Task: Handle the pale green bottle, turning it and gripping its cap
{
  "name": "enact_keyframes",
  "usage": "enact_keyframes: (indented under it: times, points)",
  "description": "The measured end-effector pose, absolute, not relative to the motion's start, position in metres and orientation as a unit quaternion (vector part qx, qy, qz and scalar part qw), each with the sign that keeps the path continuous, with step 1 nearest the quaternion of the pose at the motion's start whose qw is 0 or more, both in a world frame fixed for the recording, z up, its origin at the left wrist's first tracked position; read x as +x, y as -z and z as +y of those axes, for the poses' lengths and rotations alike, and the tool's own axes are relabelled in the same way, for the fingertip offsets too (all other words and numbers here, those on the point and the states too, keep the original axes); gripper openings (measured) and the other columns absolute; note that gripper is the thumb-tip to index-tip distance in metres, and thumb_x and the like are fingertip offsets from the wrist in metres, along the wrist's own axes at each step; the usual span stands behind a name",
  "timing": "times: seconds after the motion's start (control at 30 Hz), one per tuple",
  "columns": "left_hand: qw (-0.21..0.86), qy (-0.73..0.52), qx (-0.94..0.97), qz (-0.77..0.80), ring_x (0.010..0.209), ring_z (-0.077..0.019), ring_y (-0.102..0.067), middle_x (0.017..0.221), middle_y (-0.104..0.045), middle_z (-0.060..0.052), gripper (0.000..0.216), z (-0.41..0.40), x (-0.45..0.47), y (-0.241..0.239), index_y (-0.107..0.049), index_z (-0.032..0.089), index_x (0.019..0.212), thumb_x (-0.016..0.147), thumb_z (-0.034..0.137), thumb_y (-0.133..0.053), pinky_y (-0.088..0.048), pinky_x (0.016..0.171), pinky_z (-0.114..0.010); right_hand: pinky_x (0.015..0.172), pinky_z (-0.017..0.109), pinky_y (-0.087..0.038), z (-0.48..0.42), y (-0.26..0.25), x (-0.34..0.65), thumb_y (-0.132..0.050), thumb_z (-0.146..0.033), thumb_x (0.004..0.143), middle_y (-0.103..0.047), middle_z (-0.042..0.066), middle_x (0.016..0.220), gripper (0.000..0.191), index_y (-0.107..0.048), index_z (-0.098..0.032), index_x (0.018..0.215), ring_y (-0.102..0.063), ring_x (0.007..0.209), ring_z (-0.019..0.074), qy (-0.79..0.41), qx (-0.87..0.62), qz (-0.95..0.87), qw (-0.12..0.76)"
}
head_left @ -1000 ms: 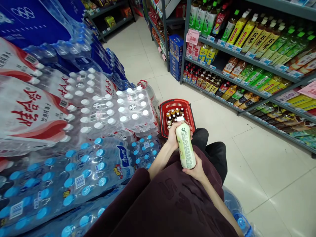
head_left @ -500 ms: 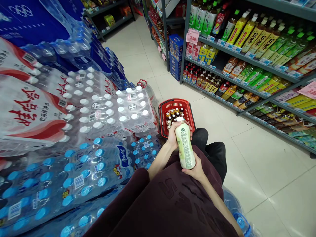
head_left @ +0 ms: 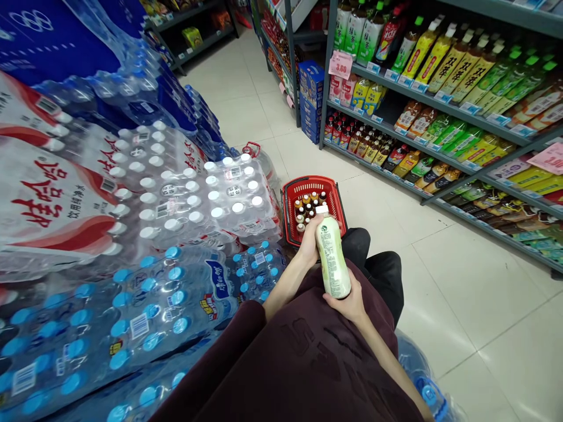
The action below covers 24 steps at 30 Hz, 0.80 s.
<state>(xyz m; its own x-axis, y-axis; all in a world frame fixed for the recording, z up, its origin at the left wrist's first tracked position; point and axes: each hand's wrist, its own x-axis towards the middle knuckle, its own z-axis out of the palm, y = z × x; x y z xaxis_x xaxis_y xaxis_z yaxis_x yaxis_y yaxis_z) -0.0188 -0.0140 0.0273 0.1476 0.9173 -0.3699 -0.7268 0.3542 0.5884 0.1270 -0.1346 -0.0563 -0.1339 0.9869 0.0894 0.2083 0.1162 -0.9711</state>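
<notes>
I hold a pale green bottle (head_left: 332, 255) with a white cap in both hands, over my lap. My left hand (head_left: 309, 243) wraps its upper part near the neck. My right hand (head_left: 345, 303) cups its base from below. Just beyond the bottle a red shopping basket (head_left: 291, 202) stands on the floor. Several small brown bottles with light caps stand upright inside it.
Shrink-wrapped packs of water bottles (head_left: 176, 234) are stacked high on my left, with a large water jug (head_left: 259, 155) behind them. Drink shelves (head_left: 444, 105) run along the right. A tiled aisle (head_left: 461, 281) lies between. Another big blue-capped jug (head_left: 424, 387) sits at my right side.
The bottle has tilted slightly, its cap end rising a little toward the basket. My left hand has slid a bit lower on the bottle's side.
</notes>
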Motion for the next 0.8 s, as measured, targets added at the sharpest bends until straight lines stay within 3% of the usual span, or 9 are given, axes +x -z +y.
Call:
enact_keyframes:
  times: [0.13, 0.23, 0.4, 0.57, 0.8]
  points:
    - [0.668, -0.583, 0.169, 0.431, 0.068, -0.0162, -0.065, 0.084, -0.073, -0.005, 0.035, -0.01, -0.017, -0.019, -0.071, 0.016, 0.091, 0.079, 0.049, -0.067, -0.053, 0.063, -0.027, 0.099, 0.05, -0.059, -0.134, 0.059, 0.126, -0.085, -0.037, 0.068, -0.069, 0.015, 0.123, 0.077, -0.054, -0.017, 0.136, -0.068, 0.111, 0.0321, -0.34, -0.561, -0.613, 0.441]
    - [0.633, -0.59, 0.183, 0.466, 0.07, -0.015, -0.064, 0.082, -0.072, -0.004, 0.032, -0.007, -0.021, -0.01, -0.072, 0.015, 0.086, 0.08, 0.047, -0.067, -0.052, 0.068, -0.026, 0.097, 0.05, -0.057, -0.133, 0.058, 0.125, -0.081, -0.03, 0.072, -0.064, 0.012, 0.116, 0.071, -0.054, -0.02, 0.138, -0.065, 0.108, 0.0299, -0.287, -0.579, -0.612, 0.455]
    - [0.66, -0.584, 0.176, 0.439, 0.072, -0.0192, -0.068, 0.087, -0.074, -0.007, 0.031, -0.007, -0.024, -0.011, -0.07, 0.016, 0.087, 0.08, 0.047, -0.067, -0.054, 0.069, -0.031, 0.095, 0.049, -0.058, -0.134, 0.06, 0.129, -0.079, -0.023, 0.074, -0.054, 0.01, 0.118, 0.074, -0.053, -0.026, 0.144, -0.06, 0.11, 0.0292, -0.218, -0.562, -0.637, 0.48]
    - [0.661, -0.58, 0.188, 0.439, 0.073, -0.0214, -0.071, 0.087, -0.075, -0.007, 0.033, -0.009, -0.023, -0.014, -0.069, 0.016, 0.087, 0.079, 0.048, -0.066, -0.055, 0.068, -0.032, 0.082, 0.043, -0.062, -0.136, 0.065, 0.13, -0.076, -0.016, 0.078, -0.047, 0.009, 0.117, 0.072, -0.053, -0.032, 0.145, -0.061, 0.103, 0.0258, -0.161, -0.543, -0.649, 0.507]
    - [0.646, -0.573, 0.2, 0.462, 0.072, -0.0205, -0.07, 0.087, -0.076, -0.008, 0.032, -0.008, -0.024, -0.007, -0.071, 0.016, 0.086, 0.081, 0.047, -0.064, -0.054, 0.069, -0.031, 0.081, 0.046, -0.062, -0.134, 0.061, 0.128, -0.077, -0.02, 0.077, -0.05, 0.01, 0.114, 0.068, -0.055, -0.028, 0.141, -0.061, 0.102, 0.0279, -0.141, -0.552, -0.65, 0.502]
